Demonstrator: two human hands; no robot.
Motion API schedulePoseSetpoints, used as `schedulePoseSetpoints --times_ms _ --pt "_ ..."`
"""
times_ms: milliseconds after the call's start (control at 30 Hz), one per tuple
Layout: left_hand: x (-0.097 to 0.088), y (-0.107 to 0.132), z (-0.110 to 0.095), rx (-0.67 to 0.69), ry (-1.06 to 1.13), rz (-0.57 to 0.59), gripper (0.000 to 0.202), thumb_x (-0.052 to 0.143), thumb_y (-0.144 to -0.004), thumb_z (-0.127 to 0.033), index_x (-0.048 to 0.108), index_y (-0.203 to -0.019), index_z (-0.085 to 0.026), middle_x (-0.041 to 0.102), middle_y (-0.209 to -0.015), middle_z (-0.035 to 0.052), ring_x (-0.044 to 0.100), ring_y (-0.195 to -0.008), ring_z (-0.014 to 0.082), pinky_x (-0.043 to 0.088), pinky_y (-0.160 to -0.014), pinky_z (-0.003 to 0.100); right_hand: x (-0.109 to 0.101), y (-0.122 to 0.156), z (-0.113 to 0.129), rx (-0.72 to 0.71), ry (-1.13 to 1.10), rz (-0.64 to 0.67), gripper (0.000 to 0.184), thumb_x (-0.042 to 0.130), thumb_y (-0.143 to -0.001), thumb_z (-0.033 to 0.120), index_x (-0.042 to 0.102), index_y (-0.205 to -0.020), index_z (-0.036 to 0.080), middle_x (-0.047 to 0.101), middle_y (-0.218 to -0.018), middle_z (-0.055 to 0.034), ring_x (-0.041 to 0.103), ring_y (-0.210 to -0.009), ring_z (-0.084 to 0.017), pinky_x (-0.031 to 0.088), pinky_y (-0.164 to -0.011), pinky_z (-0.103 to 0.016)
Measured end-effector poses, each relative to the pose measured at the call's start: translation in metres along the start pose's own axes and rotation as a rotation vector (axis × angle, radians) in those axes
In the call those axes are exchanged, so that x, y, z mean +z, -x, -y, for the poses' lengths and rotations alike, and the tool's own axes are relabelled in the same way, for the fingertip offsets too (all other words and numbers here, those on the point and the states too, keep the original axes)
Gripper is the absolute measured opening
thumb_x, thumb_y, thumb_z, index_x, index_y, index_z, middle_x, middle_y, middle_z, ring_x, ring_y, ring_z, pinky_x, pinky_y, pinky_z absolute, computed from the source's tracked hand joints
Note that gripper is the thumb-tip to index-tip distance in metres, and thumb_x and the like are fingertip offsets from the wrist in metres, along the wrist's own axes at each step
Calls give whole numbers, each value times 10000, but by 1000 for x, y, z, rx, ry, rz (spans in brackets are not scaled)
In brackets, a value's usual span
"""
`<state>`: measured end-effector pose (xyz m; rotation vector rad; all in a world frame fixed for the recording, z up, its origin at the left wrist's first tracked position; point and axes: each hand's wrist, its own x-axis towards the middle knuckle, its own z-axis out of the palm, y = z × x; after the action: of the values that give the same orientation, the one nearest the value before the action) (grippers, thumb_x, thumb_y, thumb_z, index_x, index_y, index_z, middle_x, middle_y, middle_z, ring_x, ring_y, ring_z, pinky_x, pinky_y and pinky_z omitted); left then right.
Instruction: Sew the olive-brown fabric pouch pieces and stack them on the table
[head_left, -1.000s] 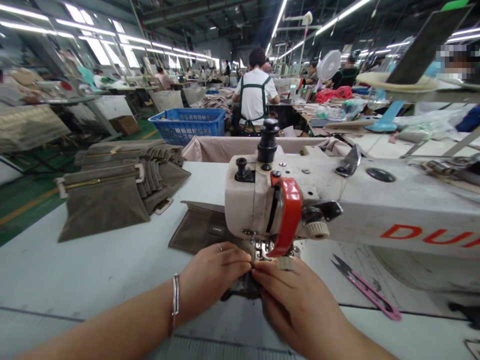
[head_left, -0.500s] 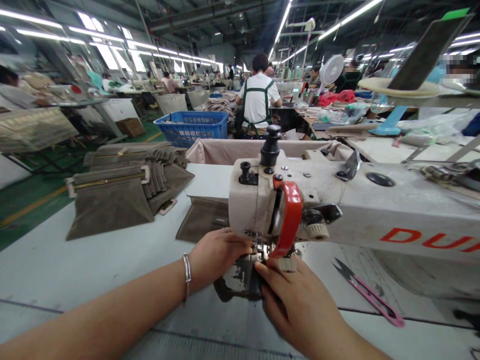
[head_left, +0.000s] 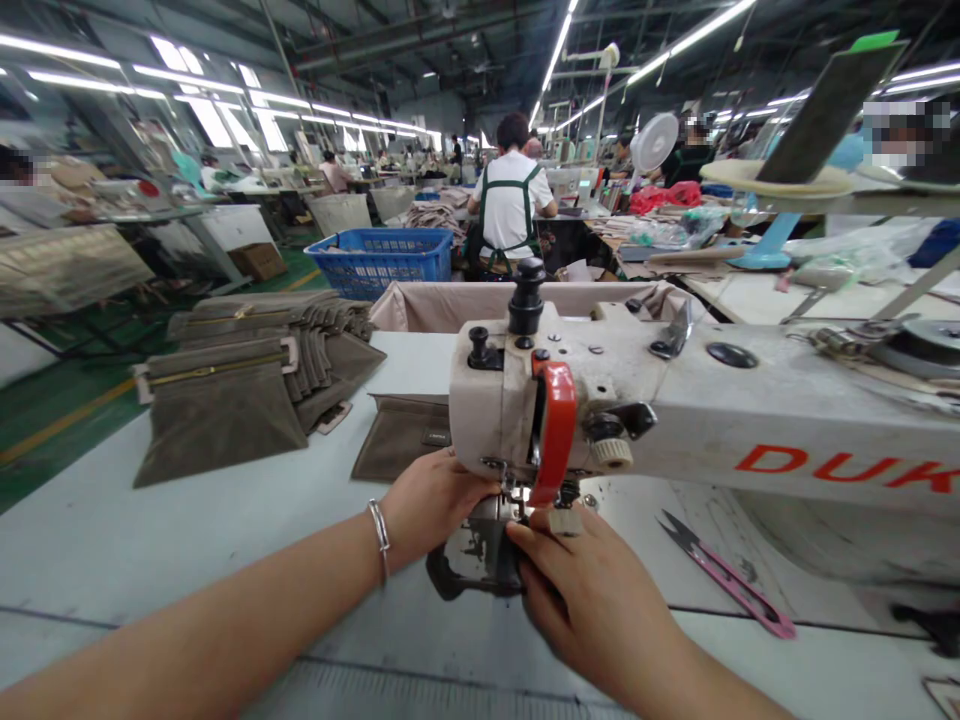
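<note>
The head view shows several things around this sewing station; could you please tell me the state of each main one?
Labelled fabric piece: flat, label up, partly hidden behind the machine head.
Sewing machine: upright; running or stopped, cannot tell.
Pink-handled snips: lying flat, blades slightly apart.
Front pouch of the pile: lying flat, zip looks closed.
Blue basket: upright, open-topped.
White fan: upright; spinning or not, cannot tell.

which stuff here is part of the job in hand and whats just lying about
Seemingly in the job: sewing machine; labelled brown fabric piece, beside the left hand; probably the zipped brown pieces, similar-looking fabric.

Apparently just lying about: pink-handled snips; blue basket.
</note>
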<state>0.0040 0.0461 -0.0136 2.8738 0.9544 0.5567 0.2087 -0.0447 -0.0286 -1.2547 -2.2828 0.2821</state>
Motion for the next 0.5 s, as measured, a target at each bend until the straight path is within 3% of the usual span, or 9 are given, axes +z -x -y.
schedulePoseSetpoints --times_ms 233,500 --pt "-28 5 -33 -8 81 232 163 539 -905 -133 670 -981 -195 690 -990 29 627 -922 191 491 -866 309 -2 3 -3 -52 24 30 438 491 -847 112 554 -1278 164 594 -1035 -131 525 -999 -292 479 -847 -498" --pt "-16 15 -42 -64 90 208 279 524 -861 -22 620 -1068 -183 625 -1110 56 558 -1034 213 452 -959 361 -1 5 -2 -39 57 106 494 486 -839 114 527 -1328 165 585 -1084 -131 507 -1012 -297 459 -865 -507"
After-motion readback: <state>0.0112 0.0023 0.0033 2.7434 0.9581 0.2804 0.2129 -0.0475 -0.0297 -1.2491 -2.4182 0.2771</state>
